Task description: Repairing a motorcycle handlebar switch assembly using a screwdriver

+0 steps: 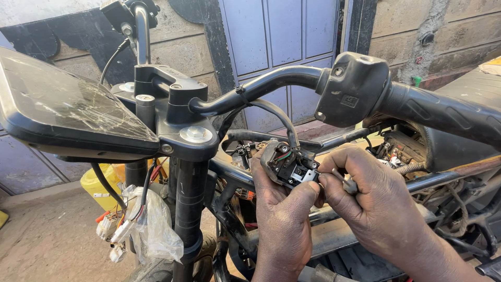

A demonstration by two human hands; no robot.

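Observation:
My left hand (282, 219) grips a small black switch unit (288, 163) with red and green wires, hanging on a cable below the motorcycle handlebar (261, 86). Close beside it, my right hand (373, 201) pinches a small metal tool (348, 184) with its tip against the unit's right side. Both hands sit under the black switch housing (352, 89) and the rubber grip (443, 112).
A cracked dark display panel (68, 107) juts out at the left. The fork tube (189, 209) and steering clamp (180, 112) stand in front. Loose white connectors in a plastic bag (148, 224) dangle low left. A yellow container (99, 185) sits behind, exposed frame wiring (402, 151) at right.

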